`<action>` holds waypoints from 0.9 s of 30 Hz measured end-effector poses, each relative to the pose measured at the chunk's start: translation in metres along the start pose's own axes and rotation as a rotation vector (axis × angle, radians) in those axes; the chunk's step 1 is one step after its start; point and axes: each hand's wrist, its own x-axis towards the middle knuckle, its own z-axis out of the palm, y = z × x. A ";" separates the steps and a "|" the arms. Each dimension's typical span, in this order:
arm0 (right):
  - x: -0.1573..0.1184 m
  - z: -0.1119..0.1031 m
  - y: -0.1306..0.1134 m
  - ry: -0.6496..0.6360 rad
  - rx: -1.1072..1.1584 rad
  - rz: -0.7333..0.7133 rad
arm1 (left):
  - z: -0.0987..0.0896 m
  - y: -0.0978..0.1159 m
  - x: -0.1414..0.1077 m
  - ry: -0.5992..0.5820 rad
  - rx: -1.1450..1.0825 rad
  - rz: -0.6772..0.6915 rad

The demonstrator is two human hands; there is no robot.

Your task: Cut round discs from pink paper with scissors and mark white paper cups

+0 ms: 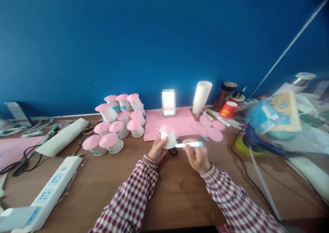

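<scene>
My left hand (159,148) is wrapped round a white paper cup (169,139) that stands inverted with a pink paper round on top. Between the fingers of my right hand (196,155) is a white marker (189,145) with a light blue end. The marker's left tip meets, or nearly meets, the lower rim of the cup. Behind the cup lie pink paper sheets (177,119). Several similar cups with pink tops (117,126) stand in a group to the left. Loose pink paper discs (215,134) lie to the right of the sheets.
A power strip (51,188) and a ridged white roll (64,137) lie on the left. Stacked white cups (202,97), a red cup (228,110) and a dark-lidded jar (225,95) stand at the back. On the right are a blue glue gun (262,142), cables and plastic bags.
</scene>
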 end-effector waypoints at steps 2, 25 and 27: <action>0.000 0.000 0.000 0.019 -0.008 -0.003 | -0.001 0.000 0.000 -0.011 -0.003 -0.008; 0.001 0.001 0.001 0.009 0.004 -0.070 | 0.005 0.003 -0.003 -0.026 0.055 -0.010; 0.001 0.000 0.001 0.005 0.000 -0.063 | 0.004 0.003 -0.004 -0.036 0.048 -0.012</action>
